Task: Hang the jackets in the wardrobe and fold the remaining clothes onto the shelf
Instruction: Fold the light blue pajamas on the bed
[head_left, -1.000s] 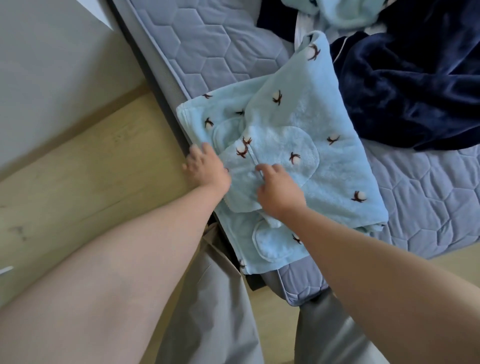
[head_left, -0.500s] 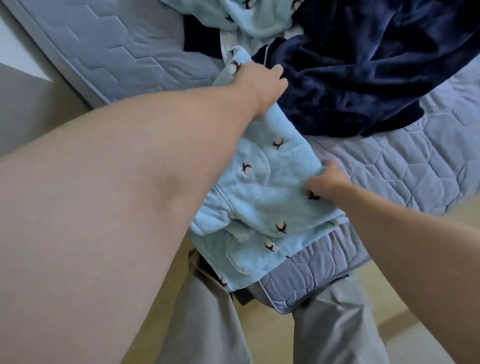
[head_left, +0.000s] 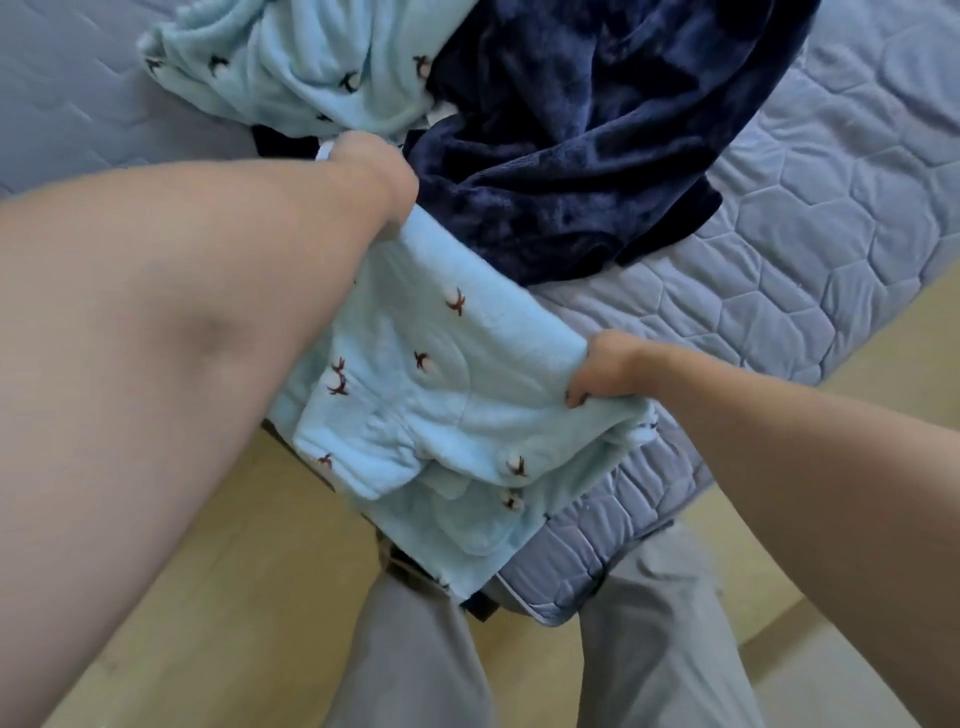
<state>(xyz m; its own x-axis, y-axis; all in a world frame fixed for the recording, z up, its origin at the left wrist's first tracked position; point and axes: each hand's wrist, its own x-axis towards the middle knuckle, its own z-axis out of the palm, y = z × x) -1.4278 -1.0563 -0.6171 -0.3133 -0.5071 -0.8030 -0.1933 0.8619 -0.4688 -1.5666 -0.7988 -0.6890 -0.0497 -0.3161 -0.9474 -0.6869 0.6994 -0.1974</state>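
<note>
Folded light-blue fleece garment printed with small brown sprigs at the centre of the frame, spread over the near corner of a grey-blue quilted mattress stitched in hexagons, lower end hanging past the mattress edge toward the floor. Stacked in layers, a rounded pocket showing on the lowest one.

Gripped at its upper end, upper centre of the frame, by the left hand: knuckles up, fingers curled over the cloth and mostly hidden, so no telling whether spread or pressed together. Pinched at its right edge, right of centre, by the right hand: fingertips tucked under the fold, closed against each other.

Just beyond the left hand, touching the garment's upper right side, a crumpled dark navy plush garment filling the upper middle. At the upper left, a second bunched light-blue fleece piece with the same print, touching the navy one.

Below, pale wooden floor at lower left and grey trouser legs at the bottom centre, close against the mattress corner.
</note>
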